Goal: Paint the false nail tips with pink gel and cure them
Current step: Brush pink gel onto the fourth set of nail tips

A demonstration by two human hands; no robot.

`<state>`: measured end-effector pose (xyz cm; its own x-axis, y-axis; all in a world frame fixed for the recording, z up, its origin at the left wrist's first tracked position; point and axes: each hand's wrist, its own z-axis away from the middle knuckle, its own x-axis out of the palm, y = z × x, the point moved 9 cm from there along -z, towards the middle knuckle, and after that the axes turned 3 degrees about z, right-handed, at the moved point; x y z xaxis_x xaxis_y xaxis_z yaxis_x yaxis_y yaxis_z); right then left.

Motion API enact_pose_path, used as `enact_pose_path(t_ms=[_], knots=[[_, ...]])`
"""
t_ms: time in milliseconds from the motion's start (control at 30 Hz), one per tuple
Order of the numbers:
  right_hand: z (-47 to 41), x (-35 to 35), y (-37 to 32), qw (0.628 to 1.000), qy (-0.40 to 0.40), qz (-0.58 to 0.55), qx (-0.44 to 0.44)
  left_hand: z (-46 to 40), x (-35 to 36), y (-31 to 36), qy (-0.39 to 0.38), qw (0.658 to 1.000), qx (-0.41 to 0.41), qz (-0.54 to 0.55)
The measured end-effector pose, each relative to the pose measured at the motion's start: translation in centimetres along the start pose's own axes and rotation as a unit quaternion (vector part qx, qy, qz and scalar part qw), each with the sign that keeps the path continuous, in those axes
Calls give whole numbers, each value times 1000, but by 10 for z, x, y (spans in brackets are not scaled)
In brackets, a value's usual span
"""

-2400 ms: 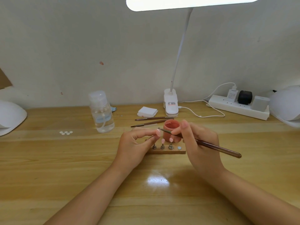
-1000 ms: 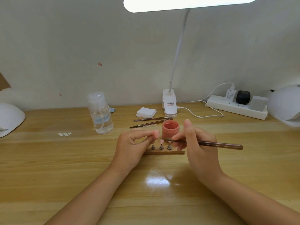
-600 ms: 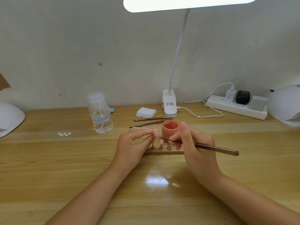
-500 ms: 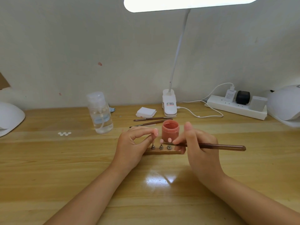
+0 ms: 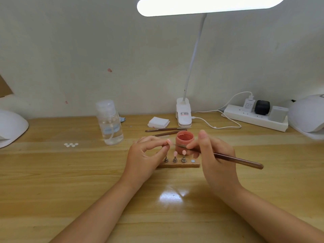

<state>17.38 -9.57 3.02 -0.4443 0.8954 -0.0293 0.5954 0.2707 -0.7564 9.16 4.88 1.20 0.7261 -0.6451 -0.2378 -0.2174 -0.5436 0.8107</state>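
My left hand point(image 5: 145, 158) pinches a small holder with a pink nail tip point(image 5: 169, 141) on top, lifted above the wooden stand point(image 5: 177, 166). My right hand point(image 5: 213, 155) grips a brown brush point(image 5: 235, 159), its fine tip reaching left to the held nail tip. Two more pink tips point(image 5: 184, 152) stand on metal pegs in the stand, with one bare white disc point(image 5: 193, 161) at its right end. An open jar of pink gel point(image 5: 184, 139) sits just behind the stand.
A clear pump bottle point(image 5: 109, 123) stands at left, several loose white nail tips point(image 5: 71, 145) lie beside it. Two spare brushes point(image 5: 166, 129) and white wipes point(image 5: 158, 122) lie behind the jar. A clip lamp point(image 5: 183, 113), power strip point(image 5: 254, 117) and curing lamps point(image 5: 306, 116) line the back.
The brush swung from the pegged tips on the stand up and left to the nail tip that my left hand holds. My left hand stayed almost still.
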Motion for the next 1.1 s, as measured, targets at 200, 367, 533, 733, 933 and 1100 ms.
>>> enact_pose_path(t_ms=[200, 367, 533, 733, 933, 1100], knots=[[-2, 6, -4, 997, -16, 66, -37, 0, -1, 0, 1, 1000, -5, -2], [1, -4, 0, 999, -2, 30, -21, 1, -1, -2, 5, 1000, -20, 3], [-2, 9, -12, 990, -20, 106, -91, 1, 0, -1, -1, 1000, -19, 0], [5, -3, -6, 987, -8, 136, -90, 1, -1, -2, 4, 1000, -21, -2], [0, 6, -14, 982, 2, 151, -114, 1, 0, -2, -2, 1000, -18, 0], [3, -2, -7, 984, 4, 143, -103, 0, -1, -2, 4, 1000, -13, -1]])
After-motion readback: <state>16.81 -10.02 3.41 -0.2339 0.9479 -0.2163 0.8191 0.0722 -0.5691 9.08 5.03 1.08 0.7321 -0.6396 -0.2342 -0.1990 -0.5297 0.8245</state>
